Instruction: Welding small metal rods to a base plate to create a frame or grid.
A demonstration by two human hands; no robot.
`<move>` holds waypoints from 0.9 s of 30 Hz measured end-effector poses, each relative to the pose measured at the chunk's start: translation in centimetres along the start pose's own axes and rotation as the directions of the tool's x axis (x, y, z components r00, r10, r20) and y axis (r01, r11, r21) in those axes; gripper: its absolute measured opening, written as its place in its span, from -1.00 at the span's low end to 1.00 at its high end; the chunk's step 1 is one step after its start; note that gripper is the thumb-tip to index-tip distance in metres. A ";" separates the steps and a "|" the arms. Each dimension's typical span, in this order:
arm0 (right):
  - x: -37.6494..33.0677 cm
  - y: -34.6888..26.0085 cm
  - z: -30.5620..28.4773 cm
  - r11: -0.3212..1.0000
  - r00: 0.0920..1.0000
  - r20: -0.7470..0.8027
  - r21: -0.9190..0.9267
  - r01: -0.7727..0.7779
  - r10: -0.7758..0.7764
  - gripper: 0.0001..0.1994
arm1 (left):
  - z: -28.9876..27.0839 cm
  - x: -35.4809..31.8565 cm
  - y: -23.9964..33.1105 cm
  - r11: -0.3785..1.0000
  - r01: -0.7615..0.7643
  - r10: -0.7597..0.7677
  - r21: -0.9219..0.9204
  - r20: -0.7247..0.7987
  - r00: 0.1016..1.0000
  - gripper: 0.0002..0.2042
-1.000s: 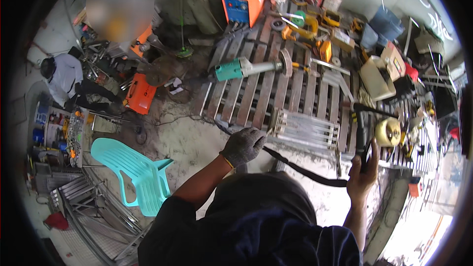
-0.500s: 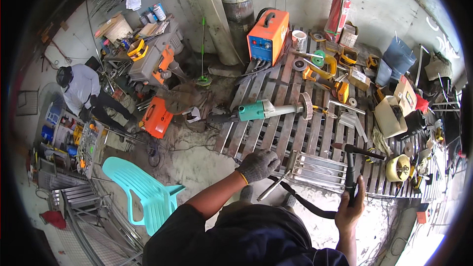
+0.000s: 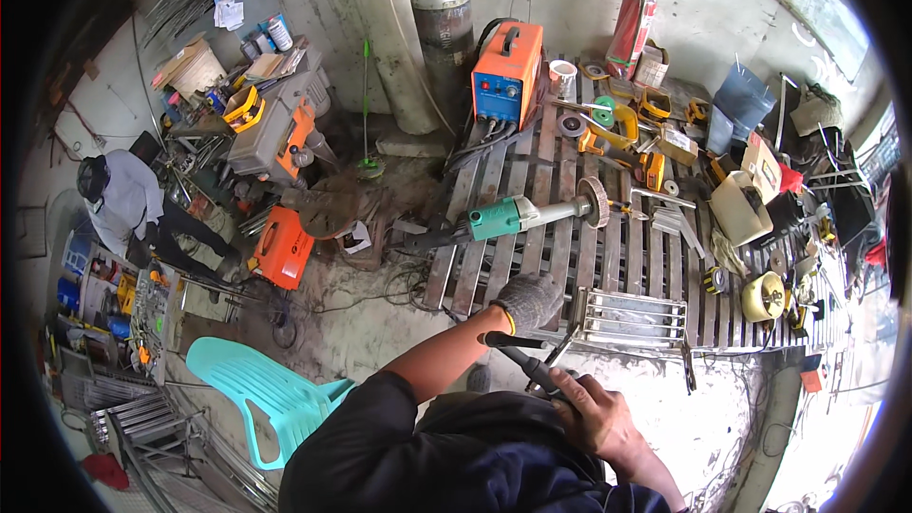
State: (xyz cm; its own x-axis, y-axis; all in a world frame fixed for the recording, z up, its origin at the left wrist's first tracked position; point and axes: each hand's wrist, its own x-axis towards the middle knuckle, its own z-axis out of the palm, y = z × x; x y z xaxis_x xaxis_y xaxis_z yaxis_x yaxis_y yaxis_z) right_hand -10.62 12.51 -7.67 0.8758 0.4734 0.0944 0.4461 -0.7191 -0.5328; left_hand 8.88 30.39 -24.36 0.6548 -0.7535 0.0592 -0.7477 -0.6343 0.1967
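My right hand [image 3: 598, 413], bare, is closed around the dark handle of a welding torch [image 3: 532, 366] close in front of my body. The torch's head points left, beneath my left forearm. My left hand [image 3: 530, 304], in a grey knitted glove, rests at the near edge of the slatted metal table [image 3: 503, 271]. Its fingers are curled, and what lies under them is hidden. Right beside it is a shiny metal frame [image 3: 632, 316] with parallel bars, at the table's front edge, one leg hanging down at its right end.
A green angle grinder [image 3: 499, 217] with a round wheel lies on the slats. Behind it stand an orange welding machine [image 3: 508, 76] and a gas cylinder [image 3: 443, 28]. Tools and a cream jerrycan [image 3: 741, 212] crowd the right side. At left are a turquoise chair [image 3: 261, 385] and another person [image 3: 133, 195].
My right hand has brought the torch left and closer to my body. My left hand has moved forward and right. The metal frame has shifted and sits at a different angle.
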 end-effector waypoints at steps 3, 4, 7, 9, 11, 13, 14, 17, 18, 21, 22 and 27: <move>-0.6 -0.6 0.1 1.000 0.997 -0.071 0.021 -0.016 0.017 -0.34 | 1.0 0.5 0.8 0.979 0.124 -0.125 -0.164 0.005 0.992 -0.75; -1.0 -0.7 0.0 0.999 0.994 -0.106 0.028 -0.033 0.036 -0.33 | 1.4 0.3 0.8 0.978 0.123 -0.124 -0.167 0.003 0.992 -0.75; -1.6 0.2 -0.8 0.999 0.973 -0.227 -0.001 -0.043 0.042 -0.33 | 5.5 0.2 0.0 0.995 -0.049 0.049 -0.082 -0.012 0.999 -0.72; -2.4 1.9 -1.7 0.981 0.933 -0.308 0.104 -0.161 0.186 -0.35 | 2.5 -0.1 1.4 0.989 -0.144 0.144 0.021 0.014 0.990 -0.78; -2.5 4.9 -2.7 0.993 0.892 -0.440 -0.014 -0.120 0.101 -0.41 | 3.9 -1.2 2.5 0.987 -0.157 0.152 -0.041 -0.102 0.983 -0.81; -2.8 6.5 -4.5 0.946 0.843 -0.431 0.117 -0.303 0.323 -0.44 | 2.0 -1.7 4.2 0.858 0.090 -0.145 -0.505 -0.069 0.987 -0.81; -2.6 7.1 -5.5 0.942 0.834 -0.451 0.050 -0.333 0.319 -0.42 | 0.7 -1.7 5.2 0.764 0.174 -0.238 -0.621 -0.021 0.971 -0.81; -2.1 10.0 -5.6 0.900 0.811 -0.391 0.150 -0.410 0.435 -0.40 | 1.5 -1.4 8.2 0.619 0.171 -0.311 -0.766 -0.040 0.949 -0.76; -1.9 11.4 -5.2 0.917 0.834 -0.390 0.081 -0.391 0.390 -0.40 | 1.8 -0.8 9.2 0.573 0.155 -0.334 -0.805 -0.057 0.941 -0.74; -3.3 16.2 -2.6 0.914 0.855 -0.322 0.158 -0.374 0.406 -0.41 | 3.8 0.5 13.0 0.441 0.192 -0.410 -0.877 -0.006 0.912 -0.62; -3.5 17.6 -1.9 0.923 0.869 -0.314 0.164 -0.349 0.384 -0.41 | 4.6 1.1 13.9 0.415 0.215 -0.462 -0.884 -0.001 0.887 -0.57; -3.1 22.0 0.6 0.936 0.915 -0.206 0.147 -0.321 0.346 -0.39 | 7.4 3.5 16.6 0.372 0.263 -0.546 -0.890 0.019 0.838 -0.35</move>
State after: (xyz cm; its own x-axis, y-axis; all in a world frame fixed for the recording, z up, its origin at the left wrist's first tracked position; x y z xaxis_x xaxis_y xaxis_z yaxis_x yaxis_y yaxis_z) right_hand -3.67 -4.49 -20.23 0.9940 0.0799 0.0749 0.1095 -0.7498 -0.6525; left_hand -2.07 15.98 -28.10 0.9544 -0.2885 -0.0767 -0.0076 -0.2806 0.9598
